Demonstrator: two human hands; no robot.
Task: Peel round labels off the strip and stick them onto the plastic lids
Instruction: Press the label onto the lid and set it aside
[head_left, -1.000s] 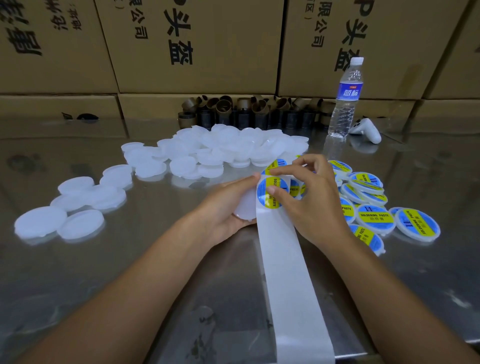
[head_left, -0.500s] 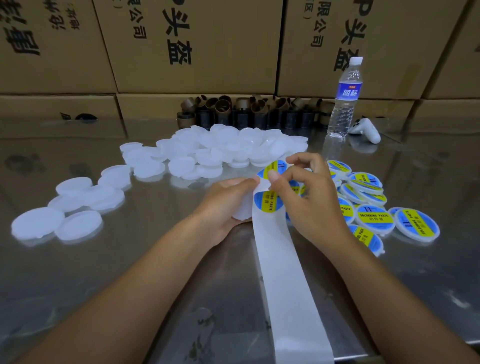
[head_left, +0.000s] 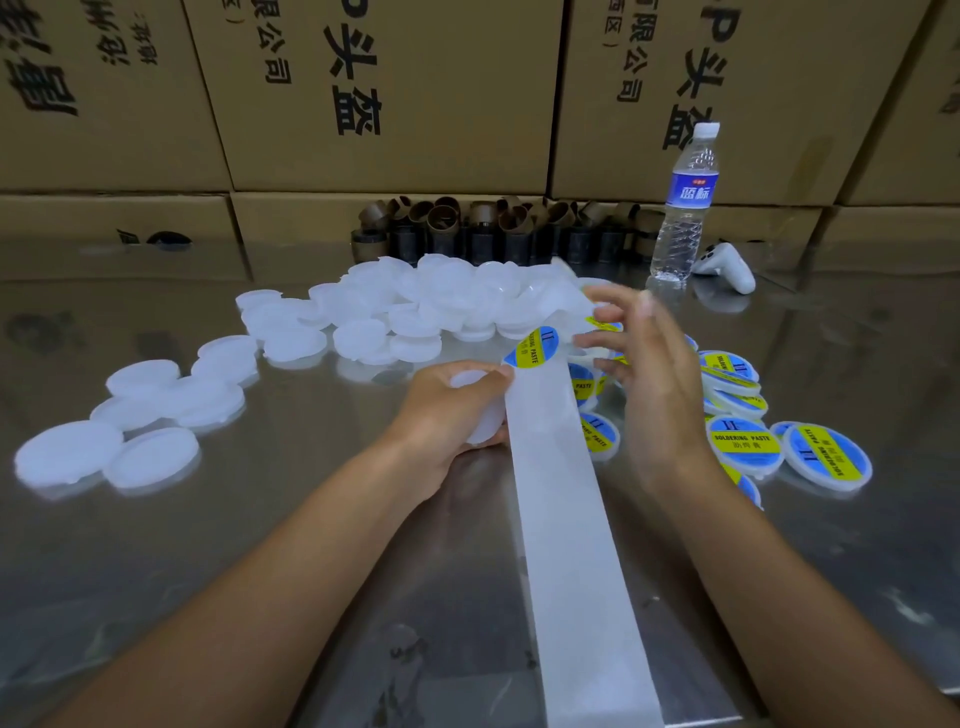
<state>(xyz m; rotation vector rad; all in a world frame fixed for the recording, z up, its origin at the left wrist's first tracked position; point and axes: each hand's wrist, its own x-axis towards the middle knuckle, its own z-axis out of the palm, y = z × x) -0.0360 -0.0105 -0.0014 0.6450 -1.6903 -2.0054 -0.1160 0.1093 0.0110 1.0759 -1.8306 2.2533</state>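
The left hand (head_left: 447, 415) curls round a blank lid (head_left: 483, 428) and holds it hard against the edge of the backing strip (head_left: 561, 493), which runs from the grip back toward the person. Just beyond the gripping fingertips, at the strip's far end, sits one round label (head_left: 532, 347), seemingly partly lifted. The right hand (head_left: 654, 384) hovers across the strip from the grip, its fingers loosely spread and blurred; I cannot tell whether it pinches anything. To do this step well, I judge, take the label by its free edge, keep the sticky face off the fingers, centre it over the gripped lid, then smooth outward from the middle so that no bubble or crease sets. The finished lids (head_left: 748, 447), across the strip from the grip, read "SOLDERING PASTE" with 助焊膏 beneath. The cartons (head_left: 415, 104) beyond bear large 头盔, and the water bottle (head_left: 685, 208) has a blue band too small to read.
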